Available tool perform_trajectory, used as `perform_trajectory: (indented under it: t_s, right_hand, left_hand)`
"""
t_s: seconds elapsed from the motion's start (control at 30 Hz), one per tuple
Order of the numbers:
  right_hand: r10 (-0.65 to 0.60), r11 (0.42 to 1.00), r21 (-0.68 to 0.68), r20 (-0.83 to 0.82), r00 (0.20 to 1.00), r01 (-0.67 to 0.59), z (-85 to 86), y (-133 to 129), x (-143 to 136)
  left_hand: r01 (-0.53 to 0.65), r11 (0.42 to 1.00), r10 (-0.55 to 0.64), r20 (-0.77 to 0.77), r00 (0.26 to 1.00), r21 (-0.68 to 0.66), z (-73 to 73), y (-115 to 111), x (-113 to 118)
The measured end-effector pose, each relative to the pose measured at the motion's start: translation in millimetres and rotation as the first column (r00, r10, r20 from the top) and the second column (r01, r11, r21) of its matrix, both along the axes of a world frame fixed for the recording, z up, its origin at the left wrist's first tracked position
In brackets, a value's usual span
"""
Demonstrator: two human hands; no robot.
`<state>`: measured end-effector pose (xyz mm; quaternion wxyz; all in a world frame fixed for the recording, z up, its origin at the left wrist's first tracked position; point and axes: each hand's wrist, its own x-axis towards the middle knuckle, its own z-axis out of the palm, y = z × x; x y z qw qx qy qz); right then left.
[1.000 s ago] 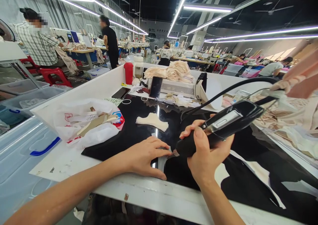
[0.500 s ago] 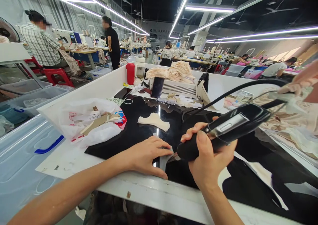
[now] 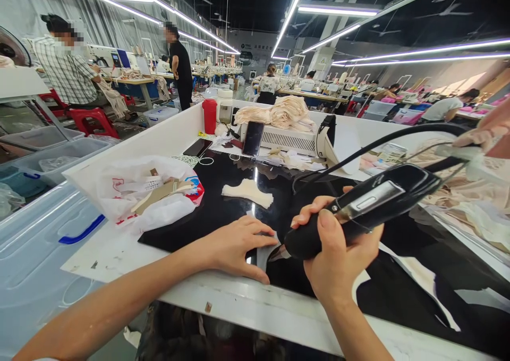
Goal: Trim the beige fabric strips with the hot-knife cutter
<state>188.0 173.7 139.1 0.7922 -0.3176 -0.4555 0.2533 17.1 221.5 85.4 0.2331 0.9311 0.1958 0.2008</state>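
My right hand (image 3: pixel 338 249) is wrapped round a black handheld tool (image 3: pixel 374 207) with a silver panel and a cable. The tool's metal tip (image 3: pixel 280 253) points left and down at a small pale fabric piece (image 3: pixel 263 252) on the glossy black surface (image 3: pixel 215 217). My left hand (image 3: pixel 239 246) lies at the left edge of that piece, its fingers apart, thumb and fingertips on either end. Beyond it, a cream fabric piece (image 3: pixel 248 192) rests flat on the black surface.
At left sits a white plastic bag (image 3: pixel 115 191) of scraps. A phone (image 3: pixel 253 137), a red cup (image 3: pixel 209 116) and folded cream fabric (image 3: pixel 289 111) stand at the back. White pieces (image 3: pixel 426 281) and piled fabric (image 3: pixel 470 191) are at right. People sit at distant tables.
The view has shifted very slightly. Both hands and the tool keep almost the same position, with the tool's tip still at the small pale piece.
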Motion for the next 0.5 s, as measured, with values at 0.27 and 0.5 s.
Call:
perform_trajectory:
  t_s: [0.27, 0.5]
  right_hand:
    - [0.024, 1.0, -0.003, 0.02, 1.0, -0.024, -5.8, -1.9, -3.8]
    - [0.029, 0.999, -0.023, 0.022, 0.999, -0.028, -7.5, -2.1, -4.5]
  left_hand:
    - [0.004, 1.0, -0.003, -0.01, 1.0, 0.022, -1.6, 0.3, 0.8]
    - [0.006, 1.0, -0.006, -0.006, 1.0, 0.013, -0.4, 0.2, 0.3]
